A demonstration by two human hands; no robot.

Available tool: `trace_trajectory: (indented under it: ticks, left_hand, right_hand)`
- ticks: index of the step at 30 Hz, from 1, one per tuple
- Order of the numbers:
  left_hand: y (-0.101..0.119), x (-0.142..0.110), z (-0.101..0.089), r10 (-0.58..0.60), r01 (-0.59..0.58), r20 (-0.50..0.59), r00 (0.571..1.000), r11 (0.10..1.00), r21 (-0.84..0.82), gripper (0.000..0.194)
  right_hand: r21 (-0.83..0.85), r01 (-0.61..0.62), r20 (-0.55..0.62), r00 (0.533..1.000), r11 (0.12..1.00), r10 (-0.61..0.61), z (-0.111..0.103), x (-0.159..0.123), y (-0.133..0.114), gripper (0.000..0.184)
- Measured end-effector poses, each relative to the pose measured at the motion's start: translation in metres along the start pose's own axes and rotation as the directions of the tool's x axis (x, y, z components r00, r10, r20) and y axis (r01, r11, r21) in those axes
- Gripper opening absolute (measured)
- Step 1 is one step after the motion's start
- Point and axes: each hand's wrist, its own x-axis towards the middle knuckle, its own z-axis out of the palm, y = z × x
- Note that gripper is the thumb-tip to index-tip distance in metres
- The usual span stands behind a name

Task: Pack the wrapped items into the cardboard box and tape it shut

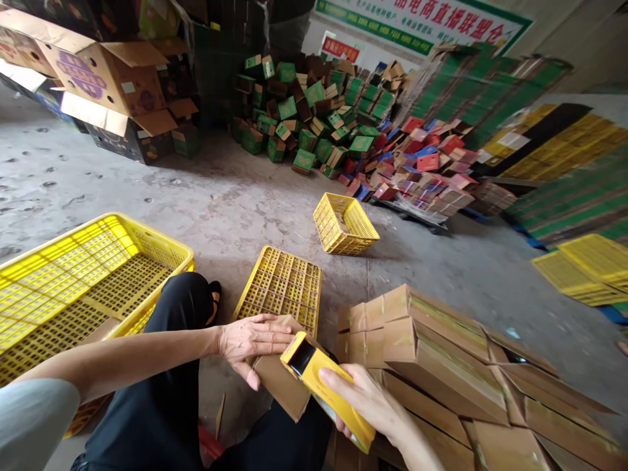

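My left hand lies flat, fingers stretched out, on top of a small brown cardboard box at my knees. Wrapped in my right hand is a yellow carton stapler, its front end over the box's right side; whether it touches the cardboard I cannot tell. Just beyond the box, a yellow plastic crate stands bottom up on the floor, partly hidden by the box and my left hand. Part of the box is covered by my hand and the stapler.
Flattened brown cartons are stacked close on my right. A large yellow crate stands on my left. Farther off are a small yellow crate, piles of green boxes and red boxes, and large cartons.
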Motion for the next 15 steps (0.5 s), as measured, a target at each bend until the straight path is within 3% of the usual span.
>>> trace_trajectory:
  ticks: [8, 15]
  left_hand:
    - [-0.004, -0.012, 0.016, 0.011, -0.011, -0.016, 1.0, 0.999, 0.036, 0.095]
    - [-0.017, -0.012, 0.013, 0.006, -0.006, 0.001, 1.0, 1.0, 0.024, 0.095]
  right_hand:
    - [-0.024, -0.013, 0.013, 1.0, 1.0, 0.013, -0.003, 0.009, 0.01, 0.062]
    - [-0.071, -0.016, 0.017, 1.0, 0.997, 0.017, -0.01, 0.016, 0.015, 0.061]
